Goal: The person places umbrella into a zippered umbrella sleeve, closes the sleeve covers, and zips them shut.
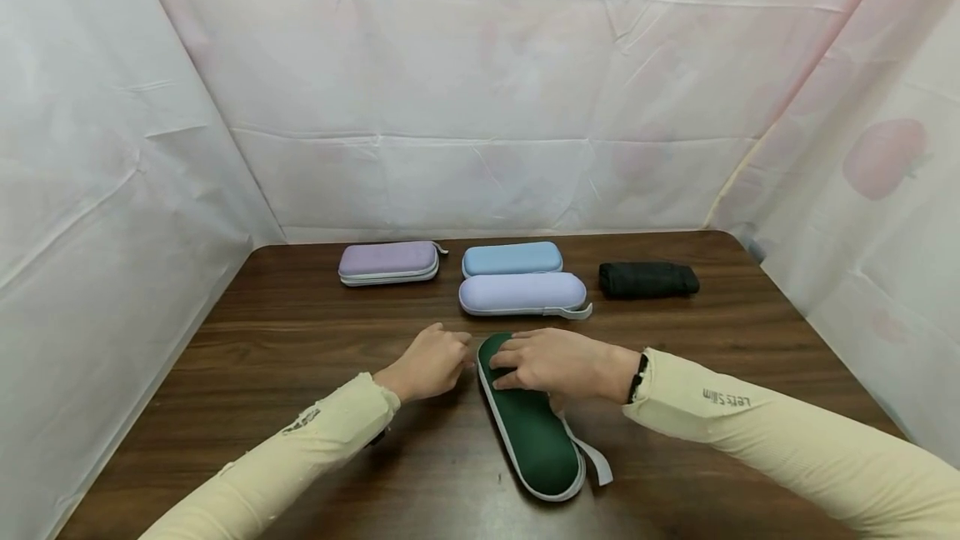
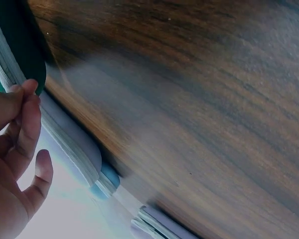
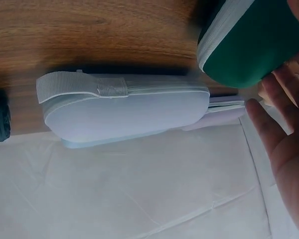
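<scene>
Long rounded fabric case (image 1: pixel 536 444) in lower middle of head frame: dark green, edged with pale grey; its ribbon strap (image 1: pixel 600 467) also pale grey. Behind, at centre: long rounded case (image 1: pixel 517 293), plain lavender; boxy case (image 1: pixel 512 258), plain sky blue. Left of centre: boxy case (image 1: pixel 387 260), dusty purple, edging whitish. Right of centre: rolled cloth bundle (image 1: pixel 648 280), solid black. Wooden table (image 1: pixel 285 340): dark brown, streaked grain. Curtain (image 1: pixel 480 65): white, faded pink strawberry print at right. Sleeves (image 1: pixel 795 444): cream, dark lettering.
</scene>
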Available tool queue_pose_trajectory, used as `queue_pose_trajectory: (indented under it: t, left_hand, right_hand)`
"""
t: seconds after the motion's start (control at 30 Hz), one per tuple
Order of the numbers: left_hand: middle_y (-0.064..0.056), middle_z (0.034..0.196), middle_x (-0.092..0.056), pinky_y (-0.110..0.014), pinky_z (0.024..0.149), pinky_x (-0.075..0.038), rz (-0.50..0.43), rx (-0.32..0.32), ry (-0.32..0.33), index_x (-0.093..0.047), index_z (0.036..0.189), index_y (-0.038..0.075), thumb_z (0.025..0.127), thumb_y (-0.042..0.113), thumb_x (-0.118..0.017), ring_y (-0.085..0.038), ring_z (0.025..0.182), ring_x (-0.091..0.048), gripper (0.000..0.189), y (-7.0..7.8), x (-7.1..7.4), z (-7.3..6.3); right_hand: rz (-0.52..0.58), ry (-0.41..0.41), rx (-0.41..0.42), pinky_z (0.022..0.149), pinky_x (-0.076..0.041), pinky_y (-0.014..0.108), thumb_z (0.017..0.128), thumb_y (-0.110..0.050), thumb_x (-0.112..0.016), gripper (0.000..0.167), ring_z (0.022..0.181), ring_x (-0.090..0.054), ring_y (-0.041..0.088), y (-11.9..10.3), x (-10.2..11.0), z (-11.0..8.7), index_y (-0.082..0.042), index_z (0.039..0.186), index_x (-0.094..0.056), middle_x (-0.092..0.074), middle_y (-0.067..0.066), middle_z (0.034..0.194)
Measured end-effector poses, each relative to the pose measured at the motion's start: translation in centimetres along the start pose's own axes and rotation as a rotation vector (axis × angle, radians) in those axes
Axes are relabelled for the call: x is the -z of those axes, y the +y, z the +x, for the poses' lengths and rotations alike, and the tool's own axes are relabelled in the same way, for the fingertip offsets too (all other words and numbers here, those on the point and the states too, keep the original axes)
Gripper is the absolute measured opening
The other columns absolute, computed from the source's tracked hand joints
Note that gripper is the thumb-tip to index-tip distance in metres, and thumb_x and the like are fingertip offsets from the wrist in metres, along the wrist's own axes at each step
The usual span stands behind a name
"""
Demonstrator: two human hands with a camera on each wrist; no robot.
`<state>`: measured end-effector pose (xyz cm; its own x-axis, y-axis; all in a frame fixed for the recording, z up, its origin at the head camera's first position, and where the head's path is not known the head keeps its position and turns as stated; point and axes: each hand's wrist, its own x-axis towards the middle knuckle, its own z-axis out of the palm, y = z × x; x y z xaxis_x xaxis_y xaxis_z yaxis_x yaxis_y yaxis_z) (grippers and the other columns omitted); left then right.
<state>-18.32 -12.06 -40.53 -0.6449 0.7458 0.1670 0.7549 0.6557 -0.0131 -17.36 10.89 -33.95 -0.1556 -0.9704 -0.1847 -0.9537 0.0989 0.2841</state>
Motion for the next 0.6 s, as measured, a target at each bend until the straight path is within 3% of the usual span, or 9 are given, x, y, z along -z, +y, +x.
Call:
queue_pose_trajectory:
  t: [0.17,0.33,0.6]
  left_hand:
    - [0.006,0.072,-0.056,-0.028,0.057,-0.034,-0.037,-0.002,0.034,-0.072,0.074,0.016,0.083,0.009,-0.069,-0.008,0.063,-0.055,0.012,-0.1,-0.3,0.0]
    - [0.007,0.068,-0.053,-0.033,0.059,-0.038,0.031,0.020,0.077,-0.070,0.072,0.019,0.085,0.016,-0.069,-0.009,0.062,-0.055,0.013,-0.8,-1.1,0.4]
    - [0.006,0.067,-0.053,-0.028,0.055,-0.032,0.122,0.008,0.096,-0.069,0.069,0.019,0.083,0.013,-0.069,-0.011,0.063,-0.057,0.015,-1.8,-1.5,1.7]
  right_hand:
    - [0.058,-0.028,-0.020,0.099,-0.039,0.027,0.062,-0.038,-0.089,0.080,0.127,-0.044,0.017,0.0,0.0,-0.3,-0.020,0.134,-0.057,-0.049,0.002,0.137]
    - [0.103,-0.066,-0.020,0.096,-0.041,0.025,0.067,-0.030,-0.087,0.077,0.132,-0.038,0.018,-0.2,-0.1,-0.7,-0.021,0.136,-0.054,-0.045,0.001,0.142]
    - [0.104,-0.052,-0.021,0.095,-0.042,0.025,0.067,-0.031,-0.087,0.077,0.131,-0.039,0.018,-0.1,-0.1,-0.6,-0.021,0.136,-0.055,-0.047,0.000,0.140]
